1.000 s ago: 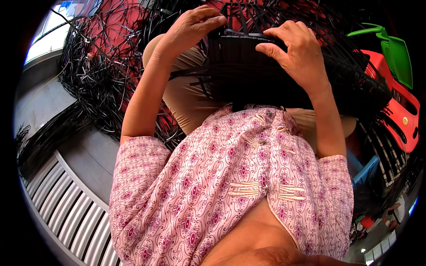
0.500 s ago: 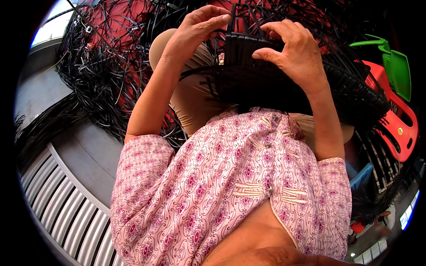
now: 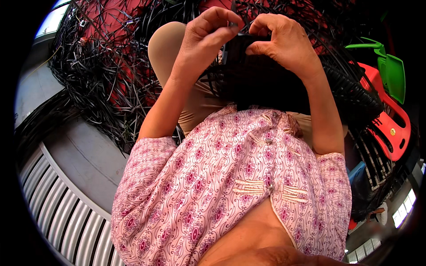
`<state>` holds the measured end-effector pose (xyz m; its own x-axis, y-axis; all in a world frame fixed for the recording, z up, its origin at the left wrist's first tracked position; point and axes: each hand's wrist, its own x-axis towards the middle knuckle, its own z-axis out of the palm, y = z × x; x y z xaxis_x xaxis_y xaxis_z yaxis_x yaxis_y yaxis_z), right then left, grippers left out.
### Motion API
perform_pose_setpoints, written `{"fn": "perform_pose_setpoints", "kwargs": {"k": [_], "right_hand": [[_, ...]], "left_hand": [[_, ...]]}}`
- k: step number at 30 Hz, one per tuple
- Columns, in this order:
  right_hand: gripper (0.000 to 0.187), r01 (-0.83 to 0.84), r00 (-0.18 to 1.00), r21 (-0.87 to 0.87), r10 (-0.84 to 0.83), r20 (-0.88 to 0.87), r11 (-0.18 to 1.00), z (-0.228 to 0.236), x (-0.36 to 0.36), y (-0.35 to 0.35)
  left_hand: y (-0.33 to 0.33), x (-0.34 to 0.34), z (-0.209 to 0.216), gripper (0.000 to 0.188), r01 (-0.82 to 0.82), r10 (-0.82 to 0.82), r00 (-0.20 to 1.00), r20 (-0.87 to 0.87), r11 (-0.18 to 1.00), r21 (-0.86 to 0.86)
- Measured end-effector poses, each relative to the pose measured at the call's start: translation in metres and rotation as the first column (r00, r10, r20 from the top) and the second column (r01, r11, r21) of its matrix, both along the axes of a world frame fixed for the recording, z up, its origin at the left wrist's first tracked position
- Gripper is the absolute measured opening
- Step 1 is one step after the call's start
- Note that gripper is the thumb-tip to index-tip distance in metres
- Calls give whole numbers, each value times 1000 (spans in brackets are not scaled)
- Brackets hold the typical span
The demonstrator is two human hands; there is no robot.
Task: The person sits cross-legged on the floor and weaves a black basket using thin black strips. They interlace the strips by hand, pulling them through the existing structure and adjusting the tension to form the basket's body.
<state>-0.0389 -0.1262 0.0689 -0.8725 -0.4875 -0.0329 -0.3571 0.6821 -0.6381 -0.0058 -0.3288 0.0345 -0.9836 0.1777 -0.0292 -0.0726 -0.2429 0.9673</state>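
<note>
A dark woven piece of black flat strips (image 3: 355,86), perhaps a basket, lies across my lap, its lower part lost in deep shadow. My left hand (image 3: 206,42) is at its far left corner, thumb and forefinger pinched on a thin black strip (image 3: 233,6) that stands up past the fingertips. Close by on the right, my right hand (image 3: 286,44) curls thumb and fingers around the dark woven edge. The fingertips of both hands are only a little apart.
Loose black strips (image 3: 84,73) lie tangled over a red surface (image 3: 104,20) beyond and left of me. On the right are a red plastic chair (image 3: 390,128) and a green plastic thing (image 3: 392,73). A slatted metal frame (image 3: 66,213) lies at lower left.
My left hand has moved right and slightly down, toward the right hand. My right hand has shifted left and up a little, its fingers more curled in.
</note>
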Motion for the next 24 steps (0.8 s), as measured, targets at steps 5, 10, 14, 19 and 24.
{"fn": "perform_pose_setpoints", "kwargs": {"k": [5, 10, 14, 19, 24], "right_hand": [[32, -20, 994, -36, 24, 109, 999, 1, -7, -4], [27, -47, 989, -58, 55, 140, 997, 1, -6, -4], [19, -79, 980, -49, 68, -189, 996, -2, 12, -8], [23, -52, 846, -33, 26, -533, 998, -10, 45, -10], [46, 242, 895, 75, -193, -403, 967, -2, 46, 49]], "left_hand": [[6, 12, 1, 12, -42, 33, 994, -107, 996, -77], [3, 16, -2, 14, -95, 95, 995, -29, 995, 14], [-2, 20, -6, 15, -99, 98, 994, 51, 994, 36], [-4, 24, -8, 14, -86, 82, 994, 73, 995, 52], [-6, 23, -7, 13, -55, 52, 996, 73, 997, 48]]}}
